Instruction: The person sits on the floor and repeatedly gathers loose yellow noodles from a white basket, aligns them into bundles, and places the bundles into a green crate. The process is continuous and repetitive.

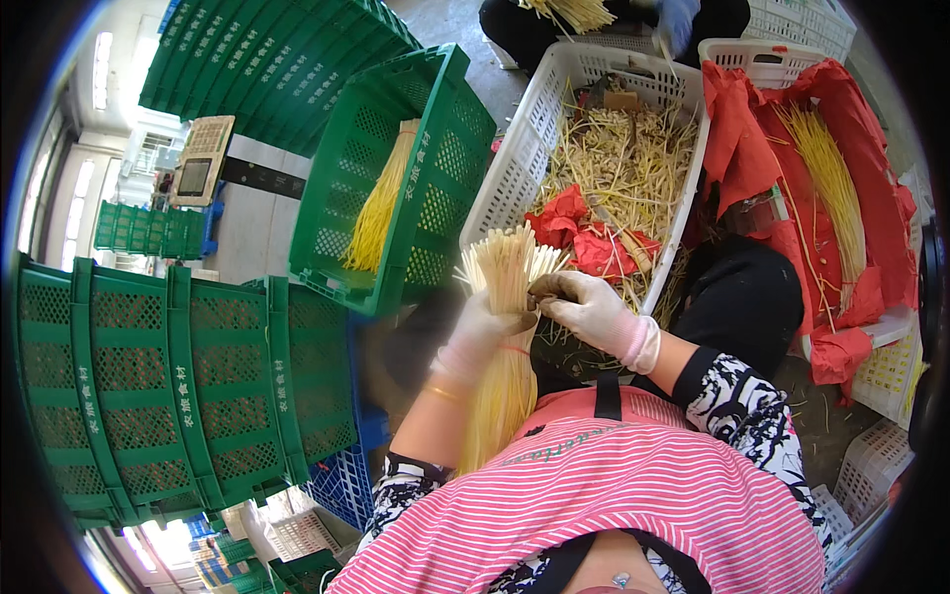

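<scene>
My left hand (482, 330), in a pale glove, is closed around a bundle of long pale-yellow stems (505, 275), with the thick whitish ends pointing away from me. A thin red band circles the bundle below that hand. The yellow lower part of the stems hangs towards my lap. My right hand (590, 308), in a soiled white glove, has its thumb and fingertips pinched together at the bundle's right side; whether a small piece is between them cannot be told. Another banded bundle of yellow stems (386, 197) lies in a green plastic crate (371, 289) ahead to the left.
A white plastic basket (508, 178) ahead holds stem scraps and torn red paper (564, 219). At right, a crate lined with red paper (876, 193) holds more yellow stems (827, 185). Green crates (178, 379) are stacked at left. Across the basket, a co-worker's gloved hand (675, 26) shows.
</scene>
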The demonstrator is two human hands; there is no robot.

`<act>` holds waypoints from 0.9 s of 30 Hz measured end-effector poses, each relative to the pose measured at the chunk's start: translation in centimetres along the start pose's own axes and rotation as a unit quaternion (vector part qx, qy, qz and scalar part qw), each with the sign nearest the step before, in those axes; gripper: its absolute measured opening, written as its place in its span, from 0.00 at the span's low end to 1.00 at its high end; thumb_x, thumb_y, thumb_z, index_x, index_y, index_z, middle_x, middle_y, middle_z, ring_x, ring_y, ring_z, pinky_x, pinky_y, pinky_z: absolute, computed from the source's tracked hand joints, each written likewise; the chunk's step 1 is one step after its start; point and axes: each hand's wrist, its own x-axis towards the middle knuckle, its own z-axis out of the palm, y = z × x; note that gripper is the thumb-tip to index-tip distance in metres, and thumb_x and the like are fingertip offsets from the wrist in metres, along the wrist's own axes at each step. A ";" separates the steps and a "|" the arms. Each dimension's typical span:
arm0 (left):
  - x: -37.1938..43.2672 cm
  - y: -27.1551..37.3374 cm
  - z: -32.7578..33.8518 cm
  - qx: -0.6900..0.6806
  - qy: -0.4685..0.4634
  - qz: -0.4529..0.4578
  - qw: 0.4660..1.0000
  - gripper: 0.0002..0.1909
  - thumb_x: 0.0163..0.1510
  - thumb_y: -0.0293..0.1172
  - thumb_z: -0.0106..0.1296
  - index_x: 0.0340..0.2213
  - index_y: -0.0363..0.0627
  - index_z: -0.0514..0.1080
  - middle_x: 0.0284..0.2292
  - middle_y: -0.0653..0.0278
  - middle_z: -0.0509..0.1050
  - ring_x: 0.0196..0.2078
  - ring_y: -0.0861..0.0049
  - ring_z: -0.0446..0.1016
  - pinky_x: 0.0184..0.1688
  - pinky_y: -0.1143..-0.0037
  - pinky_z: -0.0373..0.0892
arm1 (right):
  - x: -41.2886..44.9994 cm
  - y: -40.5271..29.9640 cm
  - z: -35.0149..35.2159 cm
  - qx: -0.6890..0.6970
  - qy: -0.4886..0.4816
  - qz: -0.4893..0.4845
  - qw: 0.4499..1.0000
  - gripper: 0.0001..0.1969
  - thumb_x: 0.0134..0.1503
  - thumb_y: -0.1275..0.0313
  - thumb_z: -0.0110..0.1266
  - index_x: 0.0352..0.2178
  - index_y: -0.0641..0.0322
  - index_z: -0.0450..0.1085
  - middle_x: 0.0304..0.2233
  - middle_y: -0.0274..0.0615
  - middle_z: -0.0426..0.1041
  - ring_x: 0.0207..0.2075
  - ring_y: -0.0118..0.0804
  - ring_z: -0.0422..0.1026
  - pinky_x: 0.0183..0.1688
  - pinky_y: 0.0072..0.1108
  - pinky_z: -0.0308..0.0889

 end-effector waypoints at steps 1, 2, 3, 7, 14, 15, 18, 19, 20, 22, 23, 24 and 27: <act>0.0 -0.1 0.1 -0.011 0.003 0.008 1.000 0.21 0.46 0.19 0.61 0.45 0.35 0.74 0.39 0.65 0.77 0.41 0.79 0.75 0.44 0.77 0.72 | 0.6 -0.2 0.2 -0.033 0.003 0.018 0.999 0.16 0.57 0.74 0.54 0.46 0.69 0.71 0.42 0.41 0.77 0.45 0.29 0.74 0.51 0.23 0.68; 0.0 -0.2 0.2 -0.039 0.001 0.010 0.999 0.22 0.45 0.18 0.59 0.45 0.35 0.73 0.39 0.64 0.76 0.41 0.77 0.76 0.44 0.77 0.73 | 0.9 -0.2 0.5 -0.045 -0.005 0.032 0.998 0.16 0.57 0.73 0.55 0.46 0.69 0.72 0.43 0.44 0.77 0.45 0.30 0.74 0.52 0.23 0.68; -0.1 -0.1 0.2 -0.023 0.004 -0.010 1.000 0.22 0.45 0.18 0.59 0.45 0.35 0.73 0.39 0.64 0.76 0.41 0.77 0.76 0.44 0.77 0.73 | 1.2 -0.1 0.7 -0.003 -0.012 0.024 1.000 0.15 0.56 0.74 0.56 0.45 0.69 0.72 0.42 0.41 0.77 0.44 0.29 0.74 0.51 0.22 0.68; 0.0 0.9 -1.0 0.089 -0.077 -0.077 0.990 0.24 0.43 0.18 0.58 0.46 0.33 0.72 0.39 0.60 0.76 0.41 0.77 0.75 0.42 0.77 0.72 | 1.7 1.1 1.2 0.129 0.016 0.023 0.991 0.16 0.53 0.80 0.58 0.45 0.71 0.72 0.39 0.35 0.76 0.41 0.26 0.73 0.50 0.20 0.68; -1.2 0.2 -0.3 0.144 0.014 -0.035 0.989 0.24 0.43 0.23 0.59 0.45 0.37 0.72 0.37 0.65 0.76 0.38 0.78 0.75 0.42 0.77 0.72 | 1.7 2.1 0.6 0.158 0.029 0.071 0.984 0.12 0.55 0.78 0.55 0.42 0.69 0.75 0.36 0.34 0.77 0.37 0.22 0.72 0.43 0.17 0.68; -1.3 0.2 -0.3 0.090 0.015 -0.031 0.995 0.25 0.43 0.23 0.58 0.46 0.37 0.72 0.38 0.65 0.76 0.39 0.78 0.75 0.44 0.77 0.72 | 1.7 1.8 0.6 0.154 0.021 0.080 0.985 0.13 0.55 0.77 0.55 0.42 0.69 0.74 0.36 0.34 0.77 0.37 0.22 0.72 0.43 0.17 0.68; -1.8 0.7 -0.6 -0.001 0.033 -0.040 0.999 0.28 0.43 0.21 0.58 0.50 0.36 0.70 0.44 0.65 0.75 0.44 0.78 0.74 0.50 0.76 0.70 | 1.5 0.5 0.9 0.163 -0.013 0.094 0.982 0.14 0.55 0.76 0.58 0.43 0.69 0.74 0.38 0.36 0.77 0.39 0.24 0.73 0.45 0.18 0.68; -1.8 0.8 -0.6 -0.017 0.022 -0.035 0.999 0.28 0.44 0.22 0.58 0.50 0.36 0.70 0.44 0.65 0.75 0.44 0.78 0.74 0.50 0.76 0.70 | 1.5 0.1 1.1 0.168 -0.027 0.093 0.981 0.14 0.55 0.75 0.58 0.43 0.69 0.73 0.38 0.37 0.77 0.39 0.25 0.73 0.46 0.19 0.68; -1.9 0.9 -0.6 -0.028 0.018 -0.034 0.999 0.28 0.44 0.22 0.58 0.50 0.36 0.70 0.44 0.65 0.75 0.44 0.78 0.74 0.50 0.76 0.70 | 1.6 -0.2 1.4 0.111 -0.036 0.085 0.989 0.16 0.55 0.74 0.60 0.44 0.69 0.73 0.40 0.38 0.77 0.42 0.26 0.74 0.48 0.20 0.68; -1.8 0.9 -0.5 -0.041 0.011 -0.023 0.999 0.27 0.45 0.21 0.57 0.50 0.35 0.70 0.43 0.64 0.76 0.43 0.79 0.74 0.48 0.77 0.70 | 1.7 -0.4 2.3 0.099 -0.016 0.070 0.992 0.13 0.53 0.75 0.58 0.40 0.72 0.72 0.34 0.38 0.76 0.35 0.26 0.73 0.42 0.19 0.69; -1.7 0.8 -0.4 -0.045 0.011 -0.012 0.999 0.26 0.45 0.20 0.55 0.49 0.35 0.70 0.41 0.64 0.76 0.42 0.80 0.75 0.46 0.78 0.70 | 1.6 -0.4 2.7 0.109 -0.020 0.030 0.993 0.12 0.53 0.75 0.57 0.38 0.73 0.71 0.31 0.38 0.75 0.32 0.26 0.73 0.39 0.19 0.70; -1.8 0.8 -0.4 -0.050 0.012 -0.003 0.999 0.25 0.45 0.18 0.54 0.49 0.34 0.71 0.40 0.64 0.76 0.40 0.80 0.75 0.44 0.79 0.71 | 1.6 -0.2 3.1 0.107 0.004 0.043 0.993 0.10 0.53 0.76 0.55 0.37 0.73 0.72 0.30 0.38 0.75 0.31 0.26 0.72 0.37 0.19 0.70; -1.8 0.6 -0.8 -0.034 0.009 0.004 0.999 0.26 0.44 0.19 0.54 0.49 0.33 0.70 0.40 0.63 0.76 0.41 0.80 0.75 0.46 0.78 0.71 | 1.7 -0.1 3.2 0.149 0.030 0.053 0.987 0.09 0.54 0.76 0.53 0.35 0.72 0.72 0.29 0.37 0.75 0.29 0.26 0.72 0.35 0.19 0.70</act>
